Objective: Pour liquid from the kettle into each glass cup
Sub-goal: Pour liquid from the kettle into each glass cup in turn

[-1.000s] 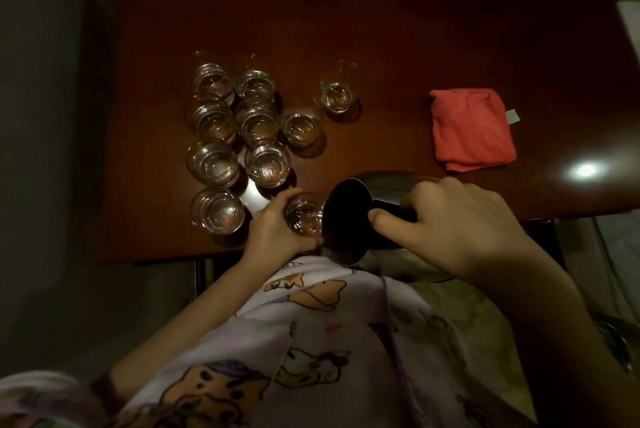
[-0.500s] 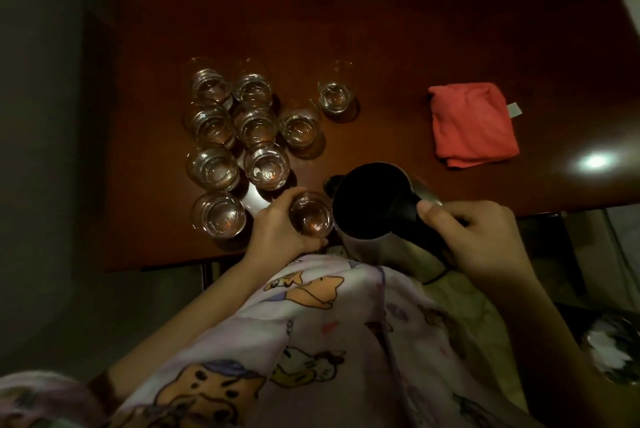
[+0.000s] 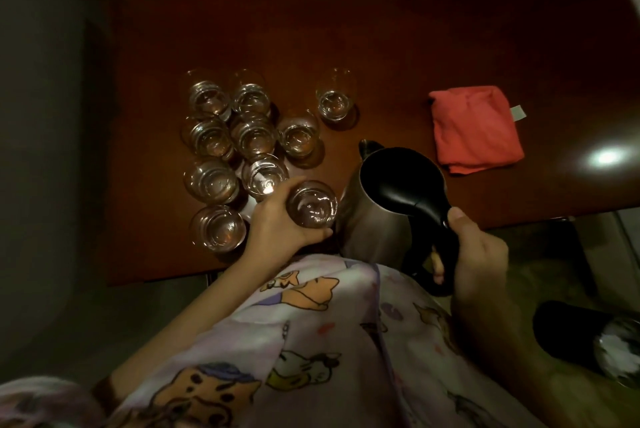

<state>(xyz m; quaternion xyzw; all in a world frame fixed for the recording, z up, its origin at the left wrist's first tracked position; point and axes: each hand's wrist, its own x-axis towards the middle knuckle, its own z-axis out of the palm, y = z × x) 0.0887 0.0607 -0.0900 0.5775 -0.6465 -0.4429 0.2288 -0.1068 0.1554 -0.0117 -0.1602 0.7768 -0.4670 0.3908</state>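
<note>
Near edge of the dark red table [image 3: 398, 46]: left hand [image 3: 277, 219] wrapped around one glass cup [image 3: 312, 204], which holds clear liquid. Just right of it, a steel kettle [image 3: 377, 219], upright, lid black, its black handle gripped by the right hand [image 3: 481, 254]. Left and farther: a cluster of glass cups [image 3: 221, 150], apparently all holding liquid, though the dim light makes levels hard to judge. Far right: folded red cloth [image 3: 476, 129].

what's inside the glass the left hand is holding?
The held glass shows clear liquid glinting inside, level unclear. The left hand covers its near-left side. The kettle stands upright beside it in the right hand.
</note>
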